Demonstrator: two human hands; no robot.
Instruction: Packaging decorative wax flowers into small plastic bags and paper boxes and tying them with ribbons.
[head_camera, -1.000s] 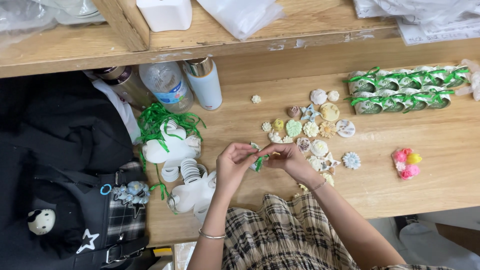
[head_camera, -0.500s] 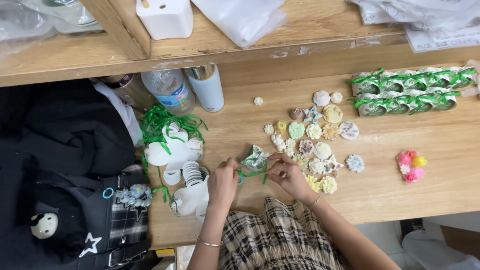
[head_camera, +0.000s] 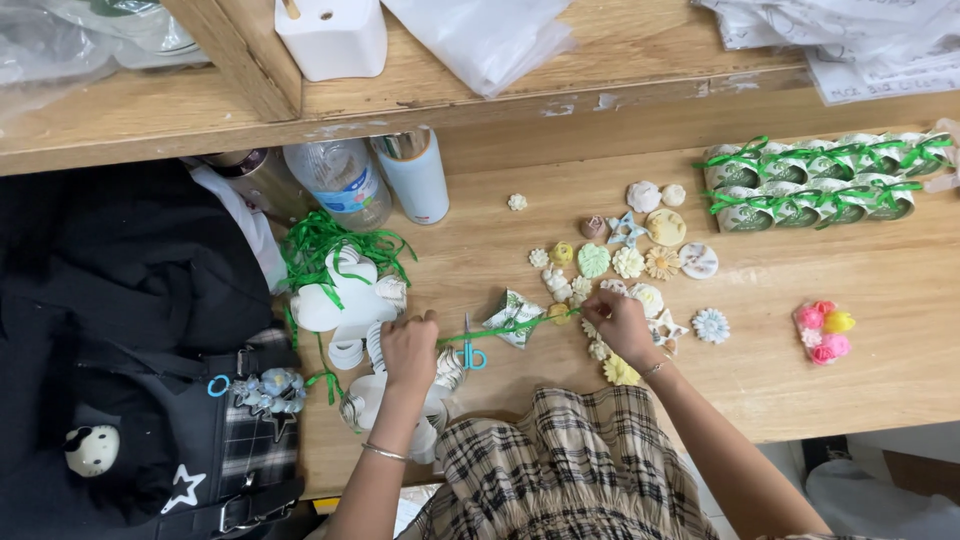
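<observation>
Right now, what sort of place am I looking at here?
Probably a handicraft packing bench: a wooden table under a shelf, small moulded flower pieces spread out, ribbon-tied packets in rows, and both hands pulling a green ribbon taut.

Left hand (head_camera: 410, 347): bare, no ring that can be made out from above.
Left wrist: a thin, silver-coloured bangle (head_camera: 382, 452) sits loosely round the forearm, plain and narrow.
Left arm: bare from the bangle down to the picture's lower edge, no sleeve in view.
Right hand (head_camera: 622, 325): bare, fingers uncovered.
Right wrist: a fine chain bracelet (head_camera: 655, 367), slim, with small links or beads too small to tell apart.
Right arm: bare along its whole visible length, no sleeve.
Garment: a checked dress or skirt (head_camera: 560, 470) in cream and beige crossed by dark brown and black lines, gathered in soft folds over the lap.
</observation>
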